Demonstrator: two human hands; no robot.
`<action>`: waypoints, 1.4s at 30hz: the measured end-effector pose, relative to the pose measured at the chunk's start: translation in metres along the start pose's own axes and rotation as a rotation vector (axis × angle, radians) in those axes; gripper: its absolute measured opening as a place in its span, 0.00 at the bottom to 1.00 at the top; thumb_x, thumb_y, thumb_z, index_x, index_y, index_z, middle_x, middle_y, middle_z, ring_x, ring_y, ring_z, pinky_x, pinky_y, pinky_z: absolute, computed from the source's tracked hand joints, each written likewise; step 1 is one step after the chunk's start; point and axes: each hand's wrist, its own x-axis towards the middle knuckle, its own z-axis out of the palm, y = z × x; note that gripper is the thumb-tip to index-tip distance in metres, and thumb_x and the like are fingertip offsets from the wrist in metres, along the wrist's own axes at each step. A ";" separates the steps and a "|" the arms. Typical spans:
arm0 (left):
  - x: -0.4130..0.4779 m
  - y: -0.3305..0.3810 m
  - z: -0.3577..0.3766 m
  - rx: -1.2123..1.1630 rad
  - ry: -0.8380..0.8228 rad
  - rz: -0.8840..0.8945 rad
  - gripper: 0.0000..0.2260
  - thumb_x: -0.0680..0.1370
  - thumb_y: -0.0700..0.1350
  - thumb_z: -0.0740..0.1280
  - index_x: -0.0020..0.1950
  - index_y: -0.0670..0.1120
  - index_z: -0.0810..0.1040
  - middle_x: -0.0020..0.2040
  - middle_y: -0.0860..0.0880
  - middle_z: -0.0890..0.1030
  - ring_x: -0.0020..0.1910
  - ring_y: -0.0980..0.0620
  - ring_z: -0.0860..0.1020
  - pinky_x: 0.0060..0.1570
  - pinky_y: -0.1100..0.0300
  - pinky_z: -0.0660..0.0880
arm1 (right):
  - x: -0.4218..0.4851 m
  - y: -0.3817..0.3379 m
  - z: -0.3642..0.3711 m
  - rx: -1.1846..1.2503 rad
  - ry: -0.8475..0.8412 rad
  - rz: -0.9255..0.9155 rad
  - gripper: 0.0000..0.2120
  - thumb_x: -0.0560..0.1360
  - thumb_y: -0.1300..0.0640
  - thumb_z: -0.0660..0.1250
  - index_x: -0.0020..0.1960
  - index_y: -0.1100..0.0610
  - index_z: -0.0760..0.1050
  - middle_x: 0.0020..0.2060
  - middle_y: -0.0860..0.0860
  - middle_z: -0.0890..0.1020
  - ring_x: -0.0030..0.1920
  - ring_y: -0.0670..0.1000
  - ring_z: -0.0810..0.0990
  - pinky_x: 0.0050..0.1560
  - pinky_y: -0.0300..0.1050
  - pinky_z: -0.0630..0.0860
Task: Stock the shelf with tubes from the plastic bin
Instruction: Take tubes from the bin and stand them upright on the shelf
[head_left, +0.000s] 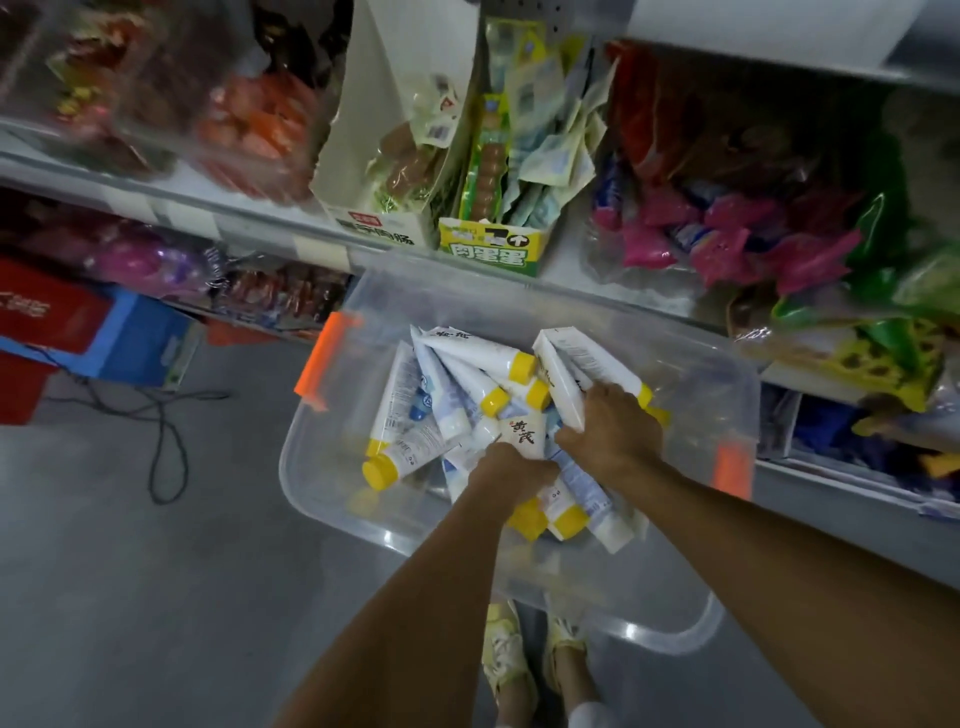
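Many white tubes (470, 358) with yellow caps lying heaped inside a clear plastic bin (691, 374), some printed in blue, one showing black brush characters on its flat end. Roughly a dozen showing; exact count impossible to tell, several buried under others and under the arms. Two orange latches on the bin, one at each end. Both bare hands reaching down into the pile: left hand (511, 475) curling shut around a bundle of tubes near the middle, fingers hidden underneath; right hand (610, 428) closing on a fanned handful of tubes (571, 364), their crimped ends pointing up toward the shelf (260, 218). Bin standing on the grey floor (130, 571) just in front of the shelving, its near corner covering two feet in pale yellow shoes (506, 649). Two open cardboard boxes sitting on the shelf above the bin, holding wrapped sausages and sachets. Neighbouring packets blurring into red, pink and green. Black cable (166, 441) looping on the floor at left.
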 end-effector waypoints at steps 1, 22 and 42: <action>-0.005 0.001 -0.003 -0.085 -0.014 -0.007 0.27 0.62 0.49 0.73 0.58 0.40 0.77 0.52 0.42 0.80 0.53 0.42 0.80 0.52 0.51 0.78 | -0.004 0.000 -0.006 0.113 -0.062 0.042 0.25 0.72 0.44 0.68 0.61 0.59 0.71 0.58 0.55 0.76 0.59 0.57 0.76 0.49 0.48 0.73; -0.287 0.095 -0.100 -0.673 0.007 0.609 0.09 0.78 0.41 0.63 0.58 0.43 0.74 0.49 0.39 0.79 0.42 0.41 0.79 0.39 0.48 0.81 | -0.193 -0.016 -0.262 1.252 -0.099 -0.030 0.12 0.67 0.48 0.61 0.47 0.53 0.71 0.33 0.56 0.76 0.27 0.51 0.71 0.29 0.39 0.62; -0.484 0.226 -0.085 -0.354 0.188 1.352 0.19 0.74 0.48 0.74 0.62 0.52 0.73 0.57 0.51 0.80 0.55 0.48 0.80 0.54 0.41 0.78 | -0.298 0.082 -0.460 1.367 0.201 -0.645 0.25 0.68 0.58 0.71 0.63 0.58 0.68 0.45 0.60 0.79 0.36 0.54 0.78 0.35 0.43 0.74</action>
